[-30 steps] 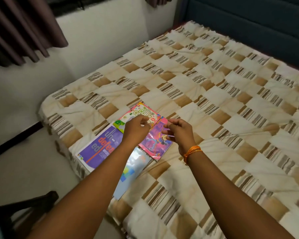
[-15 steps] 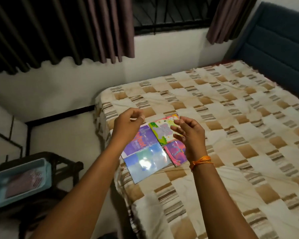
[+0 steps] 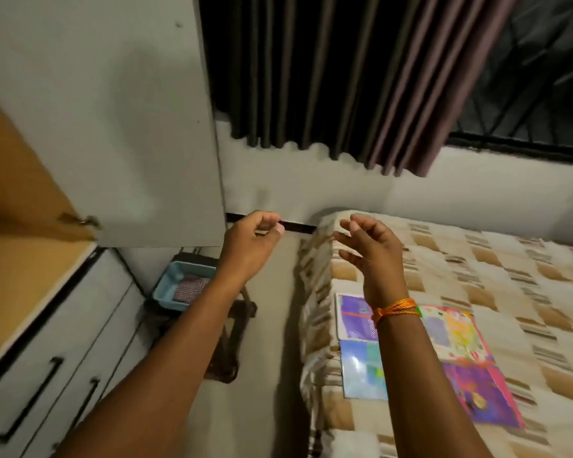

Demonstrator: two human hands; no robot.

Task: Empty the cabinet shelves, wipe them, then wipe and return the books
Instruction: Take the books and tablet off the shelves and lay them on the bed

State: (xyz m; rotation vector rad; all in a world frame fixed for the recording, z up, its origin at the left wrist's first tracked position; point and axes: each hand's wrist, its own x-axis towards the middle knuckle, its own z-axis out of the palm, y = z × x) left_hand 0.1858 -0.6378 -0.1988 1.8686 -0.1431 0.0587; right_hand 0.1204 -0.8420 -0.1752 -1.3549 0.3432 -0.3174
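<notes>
Both hands, left and right, are being held loosely curled, nothing gripped. Books are lying on the bed. The cabinet is best being approached squarely.

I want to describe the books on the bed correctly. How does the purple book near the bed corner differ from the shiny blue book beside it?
The purple book lies nearer the bed corner; the blue book lies nearer the camera. The purple cover looks matte with an orange line; the blue cover shows glare. Both lie flat on the bed, partly hidden by the right forearm.
</notes>
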